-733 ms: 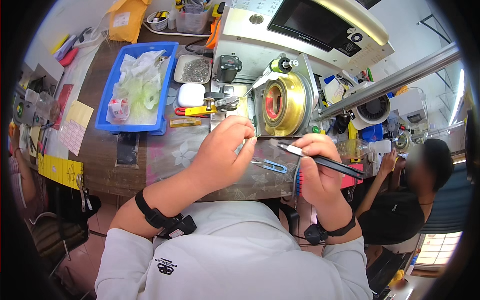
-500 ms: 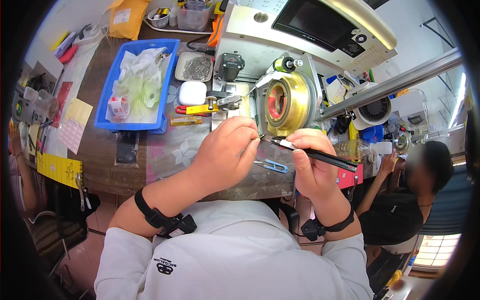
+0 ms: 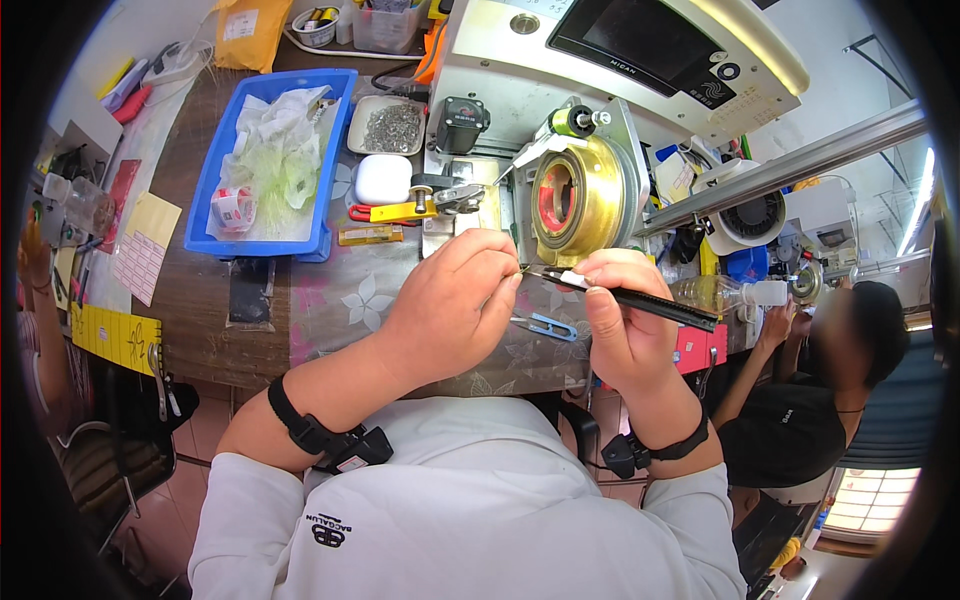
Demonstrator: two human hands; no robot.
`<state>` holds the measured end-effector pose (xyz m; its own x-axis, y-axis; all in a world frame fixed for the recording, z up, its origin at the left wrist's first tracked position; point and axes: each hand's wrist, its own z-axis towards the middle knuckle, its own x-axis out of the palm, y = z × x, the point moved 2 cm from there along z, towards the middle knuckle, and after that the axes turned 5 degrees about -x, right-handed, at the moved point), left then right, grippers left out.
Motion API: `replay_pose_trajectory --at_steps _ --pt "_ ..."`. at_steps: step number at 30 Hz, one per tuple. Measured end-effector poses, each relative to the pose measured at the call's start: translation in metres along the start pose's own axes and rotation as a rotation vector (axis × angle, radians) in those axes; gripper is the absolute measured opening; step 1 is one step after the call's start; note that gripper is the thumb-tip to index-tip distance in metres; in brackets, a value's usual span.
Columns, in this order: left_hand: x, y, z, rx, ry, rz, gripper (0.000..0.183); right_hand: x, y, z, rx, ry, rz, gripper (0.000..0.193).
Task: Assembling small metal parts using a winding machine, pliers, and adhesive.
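Black cutter [image 3: 662, 304] above the counter [image 3: 330, 345] is clamped near its blade in our right hand [image 3: 632, 335], likely for control, beside the tiny piece [image 3: 524, 268] our left hand [image 3: 450, 300] pinches, presumably steadying it.

Scene's v. brt, tube lt [image 3: 916, 192] far R, edges warped/dk.

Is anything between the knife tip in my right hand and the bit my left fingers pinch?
Nothing visible. The knife in your right hand ends beside the small piece in your left hand; contact is unclear. The blue snips lie aside, nearer your body.
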<state>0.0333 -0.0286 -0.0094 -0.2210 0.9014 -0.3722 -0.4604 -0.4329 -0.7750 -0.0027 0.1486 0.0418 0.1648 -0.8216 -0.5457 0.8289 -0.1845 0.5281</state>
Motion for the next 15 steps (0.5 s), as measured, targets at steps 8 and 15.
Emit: replay_pose_trajectory --at_steps 8,15 --pt "0.002 0.002 -0.002 -0.001 0.032 -0.017 0.009 0.001 0.002 0.007 0.010 0.017 -0.025 0.012" --pt "0.004 0.003 -0.004 0.021 0.029 0.011 0.013 0.004 0.002 0.011 0.002 0.046 -0.007 0.013"
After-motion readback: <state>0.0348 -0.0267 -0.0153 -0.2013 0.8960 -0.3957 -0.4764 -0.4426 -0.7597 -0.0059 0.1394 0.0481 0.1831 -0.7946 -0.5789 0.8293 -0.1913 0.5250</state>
